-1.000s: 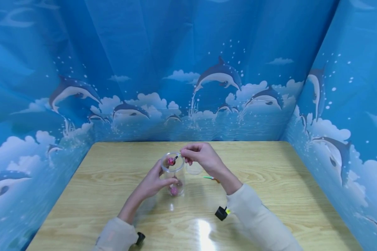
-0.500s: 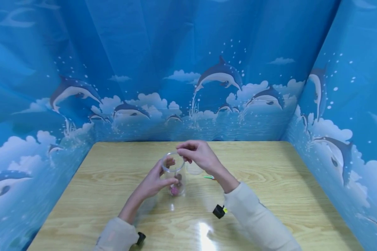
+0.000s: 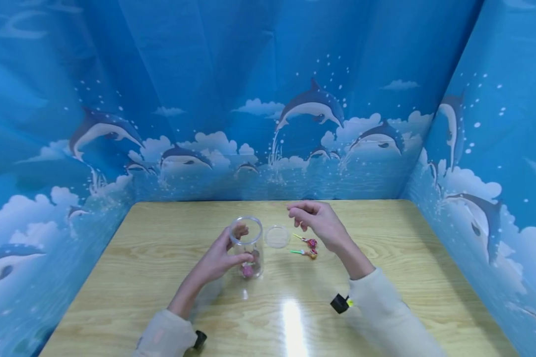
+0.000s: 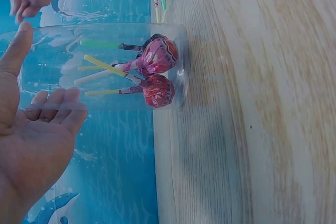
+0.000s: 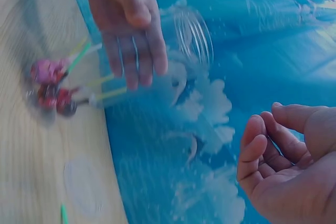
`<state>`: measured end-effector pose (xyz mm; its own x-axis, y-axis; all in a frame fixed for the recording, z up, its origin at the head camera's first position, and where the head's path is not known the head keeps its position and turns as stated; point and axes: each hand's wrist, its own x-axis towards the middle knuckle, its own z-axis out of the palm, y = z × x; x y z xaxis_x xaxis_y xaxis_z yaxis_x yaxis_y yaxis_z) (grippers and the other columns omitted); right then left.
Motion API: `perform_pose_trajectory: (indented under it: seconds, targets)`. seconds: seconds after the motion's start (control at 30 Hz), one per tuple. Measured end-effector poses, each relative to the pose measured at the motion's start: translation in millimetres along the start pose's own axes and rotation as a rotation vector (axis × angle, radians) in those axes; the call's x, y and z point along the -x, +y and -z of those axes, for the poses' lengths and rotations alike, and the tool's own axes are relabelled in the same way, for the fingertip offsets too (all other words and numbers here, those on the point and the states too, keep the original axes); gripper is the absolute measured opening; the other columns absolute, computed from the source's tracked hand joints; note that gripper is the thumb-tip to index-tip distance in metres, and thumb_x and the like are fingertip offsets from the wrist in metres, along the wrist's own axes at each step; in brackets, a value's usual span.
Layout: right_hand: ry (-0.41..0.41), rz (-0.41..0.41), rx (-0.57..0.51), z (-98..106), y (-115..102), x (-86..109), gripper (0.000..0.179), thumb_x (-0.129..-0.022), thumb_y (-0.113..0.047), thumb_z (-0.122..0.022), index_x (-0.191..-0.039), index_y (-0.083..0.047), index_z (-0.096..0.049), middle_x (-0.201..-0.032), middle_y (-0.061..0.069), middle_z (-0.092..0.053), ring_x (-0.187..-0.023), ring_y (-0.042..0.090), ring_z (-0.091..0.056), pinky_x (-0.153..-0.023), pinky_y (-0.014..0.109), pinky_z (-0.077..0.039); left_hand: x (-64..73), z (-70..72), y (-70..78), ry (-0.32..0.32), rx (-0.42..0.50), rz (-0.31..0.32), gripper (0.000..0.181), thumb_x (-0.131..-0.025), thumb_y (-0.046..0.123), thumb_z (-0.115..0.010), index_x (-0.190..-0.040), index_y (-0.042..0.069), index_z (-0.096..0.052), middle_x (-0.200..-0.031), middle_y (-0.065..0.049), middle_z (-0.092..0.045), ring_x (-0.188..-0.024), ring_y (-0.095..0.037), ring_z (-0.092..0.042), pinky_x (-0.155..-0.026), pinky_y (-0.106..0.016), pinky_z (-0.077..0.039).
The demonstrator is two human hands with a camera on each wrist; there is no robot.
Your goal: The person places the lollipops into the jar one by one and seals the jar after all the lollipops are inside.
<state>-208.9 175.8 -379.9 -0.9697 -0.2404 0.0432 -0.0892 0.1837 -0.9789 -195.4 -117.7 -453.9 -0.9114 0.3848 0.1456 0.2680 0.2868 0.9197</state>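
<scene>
My left hand [image 3: 215, 259] grips a clear plastic jar [image 3: 245, 243] that stands upright and uncapped on the table, thumb on one side and fingers round the other. Inside, several wrapped lollipops lie heads down at the bottom, a pink one [image 4: 160, 56] and a red one [image 4: 158, 91] among them, their coloured sticks pointing up. Right of the jar, my right hand [image 3: 323, 225] hovers in the air with fingers loosely bent and nothing between them. Below it, two more lollipops lie on the table, one with a yellow stick [image 3: 298, 237], the other with a green stick [image 3: 297, 252].
A round clear lid [image 3: 277, 237] lies flat on the wooden table [image 3: 375, 297], between the jar and the loose lollipops. Blue dolphin-print curtains [image 3: 250, 99] enclose the back and both sides of the table.
The right hand lowered a lollipop into the jar and let it go, then moved off to the right, uncovering the lid and loose lollipops. The left hand and jar have stayed put.
</scene>
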Motion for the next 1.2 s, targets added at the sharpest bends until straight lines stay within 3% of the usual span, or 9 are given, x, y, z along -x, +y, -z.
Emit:
perform_pose_trajectory:
  seconds: [0.2, 0.33, 0.53, 0.8, 0.9, 1.1, 1.2]
  targets:
    - [0.048, -0.031, 0.011, 26, 21, 7.5, 0.035, -0.105, -0.028, -0.064, -0.125, 0.000, -0.069, -0.100, 0.009, -0.068, -0.082, 0.021, -0.060, -0.070, 0.028, -0.054, -0.3, -0.3, 2.5, -0.009, -0.003, 0.003, 0.084, -0.083, 0.013, -0.086, -0.151, -0.001, -0.039, -0.150, -0.026, -0.049, -0.142, -0.042, -0.044, -0.122, -0.055, -0.029]
    - [0.077, -0.061, 0.014, 37, 35, 9.7, 0.040, -0.104, -0.027, -0.065, -0.130, 0.004, -0.066, -0.109, 0.014, -0.067, -0.091, 0.024, -0.061, -0.073, 0.028, -0.055, 0.1, -0.1, 3.3, -0.011, -0.003, 0.001, 0.083, -0.083, 0.013, -0.086, -0.150, 0.000, -0.040, -0.149, -0.025, -0.049, -0.142, -0.042, -0.044, -0.122, -0.054, -0.029]
    - [0.114, -0.138, 0.022, 47, 61, 11.0, 0.044, -0.104, -0.029, -0.065, -0.131, 0.006, -0.065, -0.118, 0.019, -0.068, -0.095, 0.022, -0.062, -0.077, 0.029, -0.057, 0.5, -0.3, 2.4, -0.010, -0.001, 0.009, 0.081, -0.084, 0.015, -0.086, -0.150, 0.001, -0.041, -0.149, -0.025, -0.050, -0.142, -0.043, -0.044, -0.121, -0.055, -0.029]
    - [0.143, -0.210, 0.050, 55, 94, 8.6, 0.045, -0.105, -0.028, -0.063, -0.133, 0.007, -0.062, -0.125, 0.020, -0.069, -0.104, 0.023, -0.064, -0.092, 0.042, -0.056, 0.6, -0.4, 3.3, -0.007, 0.000, 0.011, 0.083, -0.083, 0.014, -0.087, -0.151, 0.000, -0.040, -0.149, -0.025, -0.049, -0.142, -0.043, -0.043, -0.121, -0.056, -0.029]
    - [0.162, -0.246, 0.039, 55, 106, 7.4, 0.044, -0.104, -0.026, -0.064, -0.133, 0.008, -0.062, -0.121, 0.015, -0.071, -0.101, 0.021, -0.065, -0.088, 0.037, -0.057, 0.6, -0.5, 2.7, -0.007, -0.001, 0.005, 0.083, -0.083, 0.014, -0.086, -0.151, 0.000, -0.040, -0.149, -0.026, -0.049, -0.142, -0.043, -0.044, -0.121, -0.055, -0.029]
    - [0.187, -0.281, -0.008, 53, 125, 5.6, 0.036, -0.102, -0.020, -0.067, -0.125, 0.007, -0.067, -0.107, 0.014, -0.074, -0.083, 0.019, -0.063, -0.064, 0.024, -0.053, 0.9, -0.9, 3.0, -0.005, 0.002, 0.005, 0.083, -0.083, 0.014, -0.086, -0.150, 0.000, -0.040, -0.149, -0.026, -0.050, -0.141, -0.044, -0.044, -0.121, -0.055, -0.029]
    - [0.175, -0.274, 0.001, 52, 129, 5.5, 0.035, -0.102, -0.020, -0.067, -0.124, 0.007, -0.068, -0.105, 0.014, -0.075, -0.082, 0.018, -0.063, -0.063, 0.024, -0.052, 1.1, -1.0, 3.9, -0.002, 0.001, 0.015, 0.083, -0.083, 0.015, -0.087, -0.151, 0.002, -0.040, -0.150, -0.025, -0.049, -0.142, -0.043, -0.044, -0.121, -0.055, -0.029]
